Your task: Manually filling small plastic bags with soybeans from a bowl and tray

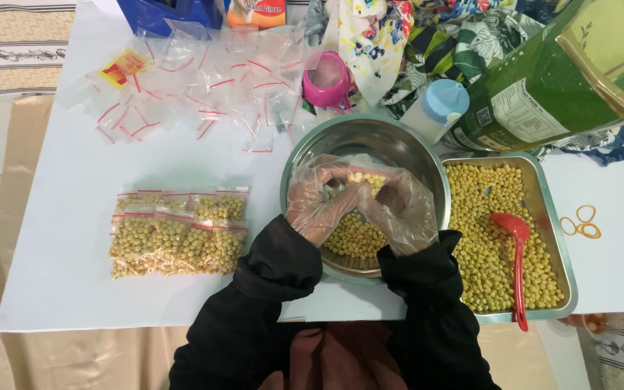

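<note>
White tabletop [74, 238] bears a steel bowl [399, 141] where left hand [319, 202] and right hand [402, 209] pinch one small bag [362, 177].

On the table [59, 238] to my left I see a neat cluster of small clear zip bags filled with yellow-green peas [177, 232], each with a red seal strip, and beyond them a loose scatter of empty clear zip bags [204, 87], one with a yellow and red label [123, 66]. At the far edge stand a blue box [170, 14] and an orange carton [256, 12], both cut off by the frame. At the upper right a large green pouch [565, 79] lies tilted, with a white printed label panel [525, 112] on it.
</note>
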